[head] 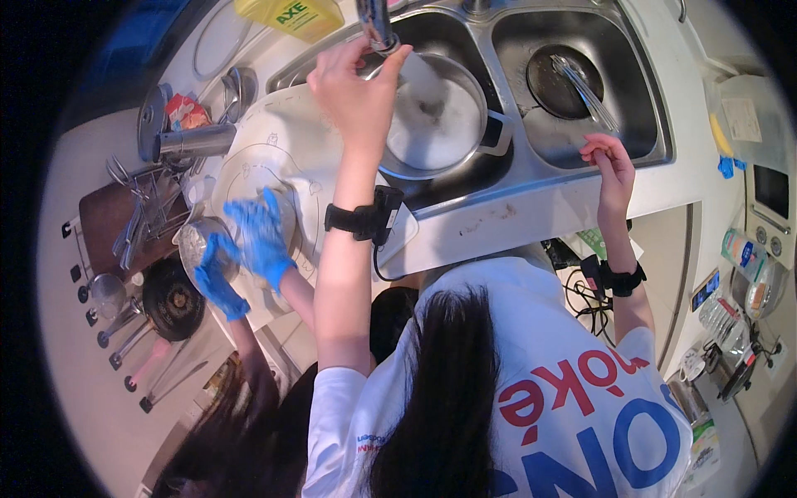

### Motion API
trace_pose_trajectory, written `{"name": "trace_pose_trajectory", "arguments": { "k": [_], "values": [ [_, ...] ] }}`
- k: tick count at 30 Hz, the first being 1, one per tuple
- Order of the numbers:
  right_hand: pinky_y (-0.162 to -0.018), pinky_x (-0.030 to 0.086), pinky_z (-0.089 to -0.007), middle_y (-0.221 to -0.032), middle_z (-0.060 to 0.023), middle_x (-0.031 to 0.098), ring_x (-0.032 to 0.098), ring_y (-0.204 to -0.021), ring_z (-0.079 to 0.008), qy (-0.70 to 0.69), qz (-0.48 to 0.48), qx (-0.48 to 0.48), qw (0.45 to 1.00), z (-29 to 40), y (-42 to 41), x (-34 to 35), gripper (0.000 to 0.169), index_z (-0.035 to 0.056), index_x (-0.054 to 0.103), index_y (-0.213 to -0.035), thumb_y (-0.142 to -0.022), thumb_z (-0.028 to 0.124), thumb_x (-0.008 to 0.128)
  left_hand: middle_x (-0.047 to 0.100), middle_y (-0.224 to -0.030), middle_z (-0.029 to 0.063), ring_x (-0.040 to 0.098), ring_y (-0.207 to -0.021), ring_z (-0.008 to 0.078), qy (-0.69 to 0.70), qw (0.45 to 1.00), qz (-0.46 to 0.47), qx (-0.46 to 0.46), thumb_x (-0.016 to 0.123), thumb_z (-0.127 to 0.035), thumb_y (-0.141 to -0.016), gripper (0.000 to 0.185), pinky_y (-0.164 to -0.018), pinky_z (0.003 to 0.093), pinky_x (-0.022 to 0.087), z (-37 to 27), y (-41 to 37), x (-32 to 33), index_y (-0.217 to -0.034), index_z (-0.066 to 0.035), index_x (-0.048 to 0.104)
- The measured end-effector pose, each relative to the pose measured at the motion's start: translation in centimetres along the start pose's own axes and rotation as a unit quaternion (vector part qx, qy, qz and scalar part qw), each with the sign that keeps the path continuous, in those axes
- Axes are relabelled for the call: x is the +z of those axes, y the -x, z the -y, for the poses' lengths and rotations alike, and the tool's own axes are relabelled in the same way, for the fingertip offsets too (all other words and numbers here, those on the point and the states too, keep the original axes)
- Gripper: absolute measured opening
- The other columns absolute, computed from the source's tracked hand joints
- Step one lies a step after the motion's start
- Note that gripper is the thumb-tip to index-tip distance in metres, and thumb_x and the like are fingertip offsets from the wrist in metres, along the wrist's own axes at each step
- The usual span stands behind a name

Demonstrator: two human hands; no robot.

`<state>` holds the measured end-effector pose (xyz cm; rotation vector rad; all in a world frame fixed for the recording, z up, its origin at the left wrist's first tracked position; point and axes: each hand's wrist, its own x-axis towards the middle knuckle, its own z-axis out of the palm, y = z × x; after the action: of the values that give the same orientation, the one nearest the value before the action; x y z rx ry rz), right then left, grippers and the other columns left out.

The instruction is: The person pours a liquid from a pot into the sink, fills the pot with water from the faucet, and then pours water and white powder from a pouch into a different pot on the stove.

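Observation:
My left hand (358,87) grips the nozzle of the chrome faucet (375,25). Water pours from it into a metal pot (389,165) standing in the left sink basin (457,31). White suds (429,140) fill the pot, with a dark patch where the stream lands. Over the front rim of the right basin (563,28), my right hand (610,165) hangs with its fingers curled together and nothing visible in them. Beyond it in that basin, a metal whisk (585,93) rests across a dark round pan or lid (542,84).
At left, a co-worker's blue-gloved hands (255,236) are over a pale printed mat (280,162) beside a bowl (193,239). A yellow AXE bottle (292,15) stands behind the sink. A utensil rack (152,205) and a black pan (174,299) are farther left; cables (588,305) hang at right.

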<state>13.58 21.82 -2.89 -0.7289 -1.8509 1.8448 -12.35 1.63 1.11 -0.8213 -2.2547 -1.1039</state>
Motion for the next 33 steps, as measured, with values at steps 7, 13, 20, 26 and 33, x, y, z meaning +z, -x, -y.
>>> {"name": "trace_pose_trajectory", "arguments": {
  "k": [7, 13, 20, 26, 33],
  "values": [
    [-0.072, 0.038, -0.0202, -0.082, -0.0024, 0.058, 0.05, -0.076, -0.0079, 0.007, 0.0, 0.002, 1.0, 0.6, -0.1, 0.4, 0.02, 0.0013, 0.057, -0.099, -0.085, 0.001, 0.043, 0.06, -0.071, -0.0024, 0.051, -0.072, 0.0162, 0.014, 1.0, 0.007, -0.014, 0.077, -0.03, -0.06, 0.031, -0.07, 0.031, 0.032, -0.4, 0.6, 0.2, -0.08, -0.01, 0.066],
    [-0.073, 0.039, -0.0206, -0.082, -0.0032, 0.058, 0.051, -0.077, -0.008, 0.017, -0.008, 0.006, 1.0, 0.5, 0.2, -0.1, 0.021, 0.0002, 0.057, -0.1, -0.085, 0.001, 0.042, 0.06, -0.071, -0.003, 0.051, -0.073, 0.0157, 0.013, 1.0, 0.01, -0.008, 0.076, -0.032, -0.06, 0.032, -0.07, 0.0315, 0.032, -0.5, 0.7, 0.2, -0.082, -0.011, 0.066],
    [-0.073, 0.039, -0.0207, -0.081, -0.0033, 0.059, 0.051, -0.076, -0.0083, 0.019, -0.011, 0.008, 1.0, 0.6, 0.7, -0.1, 0.019, 0.0, 0.057, -0.099, -0.086, 0.001, 0.043, 0.06, -0.073, -0.0028, 0.052, -0.075, 0.0157, -0.017, 1.0, 0.001, 0.017, 0.075, -0.033, -0.061, 0.031, -0.071, 0.0311, 0.032, -1.5, 0.5, -0.6, -0.081, -0.011, 0.067],
    [-0.073, 0.04, -0.0207, -0.081, -0.0031, 0.059, 0.051, -0.076, -0.0083, 0.019, -0.02, 0.011, 1.0, 1.0, 0.9, -0.1, 0.019, 0.0001, 0.057, -0.099, -0.085, 0.001, 0.043, 0.061, -0.074, -0.0023, 0.052, -0.076, 0.016, -0.049, 0.998, 0.037, 0.024, 0.073, -0.034, -0.062, 0.031, -0.072, 0.0311, 0.032, -1.4, 0.3, -1.2, -0.082, -0.01, 0.067],
    [-0.073, 0.039, -0.0204, -0.082, -0.0028, 0.059, 0.05, -0.076, -0.008, 0.007, -0.02, 0.007, 1.0, 0.9, 0.9, -0.4, 0.018, 0.0004, 0.057, -0.099, -0.085, 0.001, 0.044, 0.061, -0.075, -0.0018, 0.052, -0.076, 0.016, -0.089, 0.993, 0.034, 0.062, 0.072, -0.034, -0.063, 0.032, -0.072, 0.0312, 0.031, -1.0, 0.1, -1.5, -0.084, -0.011, 0.067]
  ]
}}
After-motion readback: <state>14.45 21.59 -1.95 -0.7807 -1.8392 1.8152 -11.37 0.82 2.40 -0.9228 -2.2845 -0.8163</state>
